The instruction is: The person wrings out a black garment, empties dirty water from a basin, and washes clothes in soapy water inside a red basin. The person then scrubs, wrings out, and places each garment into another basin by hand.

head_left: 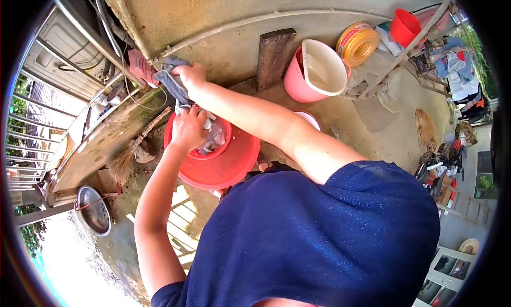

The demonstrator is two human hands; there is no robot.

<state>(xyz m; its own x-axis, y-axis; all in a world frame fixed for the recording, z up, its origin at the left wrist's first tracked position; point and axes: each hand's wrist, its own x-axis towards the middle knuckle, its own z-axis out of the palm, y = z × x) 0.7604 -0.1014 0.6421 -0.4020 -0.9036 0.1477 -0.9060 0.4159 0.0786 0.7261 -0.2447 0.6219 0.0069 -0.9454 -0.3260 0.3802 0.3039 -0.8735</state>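
A wet-looking blue-grey cloth is bunched and stretched between my two hands. My right hand is closed round its upper part, farther from my body. Closer in, my left hand grips the lower end, above a small red basin. Inside that basin are greyish-white pieces of cloth, partly hidden by my left hand. The small basin rests in or on a wider red tub; my arms and shirt hide part of it.
A pink bucket with a white insert stands by a dark wooden board. Beyond are a yellow hose coil and a red bucket. To the left lie a straw broom and a metal basin near a low wall.
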